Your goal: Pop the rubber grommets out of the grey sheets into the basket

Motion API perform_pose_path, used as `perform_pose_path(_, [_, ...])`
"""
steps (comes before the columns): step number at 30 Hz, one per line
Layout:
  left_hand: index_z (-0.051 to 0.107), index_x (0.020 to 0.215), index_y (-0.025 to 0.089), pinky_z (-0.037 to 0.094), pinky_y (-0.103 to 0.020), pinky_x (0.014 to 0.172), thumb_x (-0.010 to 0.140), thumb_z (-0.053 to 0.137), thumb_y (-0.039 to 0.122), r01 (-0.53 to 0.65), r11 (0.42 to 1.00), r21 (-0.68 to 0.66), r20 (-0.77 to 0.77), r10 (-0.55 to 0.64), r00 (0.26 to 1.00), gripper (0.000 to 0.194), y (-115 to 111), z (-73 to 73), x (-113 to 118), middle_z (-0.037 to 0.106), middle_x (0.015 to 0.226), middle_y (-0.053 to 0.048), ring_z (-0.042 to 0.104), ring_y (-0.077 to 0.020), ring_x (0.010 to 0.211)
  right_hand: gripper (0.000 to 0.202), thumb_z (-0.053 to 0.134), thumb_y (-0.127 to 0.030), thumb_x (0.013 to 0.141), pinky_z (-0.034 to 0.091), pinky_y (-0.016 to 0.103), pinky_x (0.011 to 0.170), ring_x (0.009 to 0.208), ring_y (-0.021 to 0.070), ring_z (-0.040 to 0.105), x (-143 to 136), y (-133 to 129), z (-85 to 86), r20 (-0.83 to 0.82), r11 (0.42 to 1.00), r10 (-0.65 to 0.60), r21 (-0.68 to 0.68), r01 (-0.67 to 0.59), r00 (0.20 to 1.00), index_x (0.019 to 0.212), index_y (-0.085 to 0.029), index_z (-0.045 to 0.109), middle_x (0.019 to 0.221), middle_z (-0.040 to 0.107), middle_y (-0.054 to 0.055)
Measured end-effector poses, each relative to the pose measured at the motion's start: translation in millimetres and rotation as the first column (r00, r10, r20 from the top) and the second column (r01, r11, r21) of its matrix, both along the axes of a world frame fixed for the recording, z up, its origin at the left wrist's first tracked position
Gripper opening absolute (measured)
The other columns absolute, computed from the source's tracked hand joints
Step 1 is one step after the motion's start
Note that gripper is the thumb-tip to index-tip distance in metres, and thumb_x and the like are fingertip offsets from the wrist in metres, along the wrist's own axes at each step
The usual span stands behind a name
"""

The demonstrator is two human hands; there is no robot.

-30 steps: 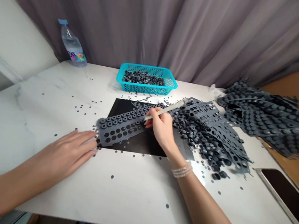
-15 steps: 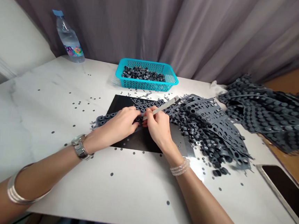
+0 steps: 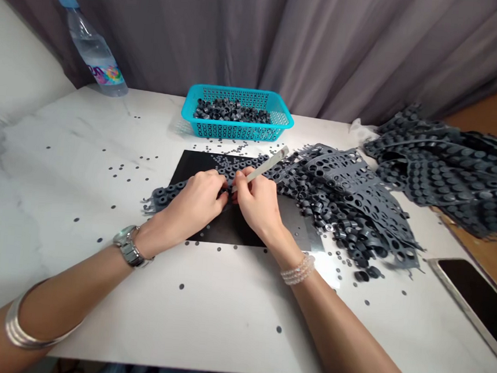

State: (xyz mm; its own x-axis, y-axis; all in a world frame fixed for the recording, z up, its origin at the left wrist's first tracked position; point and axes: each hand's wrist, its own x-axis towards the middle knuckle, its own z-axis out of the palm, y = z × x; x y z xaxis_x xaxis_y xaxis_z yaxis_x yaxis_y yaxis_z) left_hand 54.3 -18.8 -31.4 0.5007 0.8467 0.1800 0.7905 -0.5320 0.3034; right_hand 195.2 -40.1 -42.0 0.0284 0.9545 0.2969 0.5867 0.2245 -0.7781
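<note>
My right hand (image 3: 259, 206) is closed around a slim, pale, stick-like tool (image 3: 272, 161), which slants up and to the right. The tool's lower tip is hidden by the fingers. Close beside it, my left hand (image 3: 197, 198) curls its fingers over a dark grey perforated rubber sheet (image 3: 163, 195) with raised rings. Under both hands lies a black mat (image 3: 244, 232). Right of my right hand, loose grey rubber rings (image 3: 349, 233) are heaped against a piece of sheet full of holes (image 3: 341, 168).
Behind the mat stands a turquoise basket (image 3: 236, 132) holding many rings. A water bottle (image 3: 92, 51) is at the back left. More studded rubber sheets (image 3: 445, 169) are piled at the right, above a phone (image 3: 477, 299). Small dark discs are scattered over the white table (image 3: 140, 334).
The whole view has shifted slightly, with most things now a little higher and farther left. Both hands keep nearly the same place on the sheet, and the tool is still in my right hand.
</note>
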Motion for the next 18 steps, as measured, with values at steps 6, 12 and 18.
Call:
perform_pose_path(6, [0.069,0.073,0.014,0.043,-0.030,0.065,0.085,0.052,0.012,0.026,1.000,0.004,0.174,-0.026,0.984,0.021,-4,-0.7,-9,0.065,0.074,-0.006,0.059,-0.0180,0.068,0.024,0.035,-0.025,0.096,0.035,0.026,0.059,0.056,0.0157,0.053,-8,-4,2.2,0.176,0.999,-0.023,0.025,0.019,0.984,0.077,-0.021,0.049,0.061,0.054,0.001])
perform_pose_path(12, [0.070,0.082,0.013,0.051,-0.022,0.065,0.079,0.068,0.016,-0.048,0.878,-0.476,0.788,0.450,0.420,0.005,4,15.1,-33,0.066,0.075,-0.003,0.060,-0.0106,0.065,0.025,0.039,-0.028,0.094,0.042,0.026,0.060,0.055,0.0149,0.055,-3,-1,-0.2,0.001,0.999,-0.003,-0.042,0.003,1.000,0.074,-0.021,0.051,0.058,0.053,0.000])
perform_pose_path(18, [0.067,0.080,0.005,0.057,-0.017,0.067,0.086,0.055,0.000,0.395,0.520,-0.757,0.585,0.809,0.058,0.014,8,23.6,-37,0.067,0.079,-0.008,0.064,-0.0093,0.069,0.026,0.046,-0.038,0.088,0.052,0.024,0.051,0.054,0.0150,0.062,7,5,-0.2,-0.501,0.991,-0.093,-0.127,0.033,0.860,0.074,-0.019,0.056,0.057,0.058,0.000])
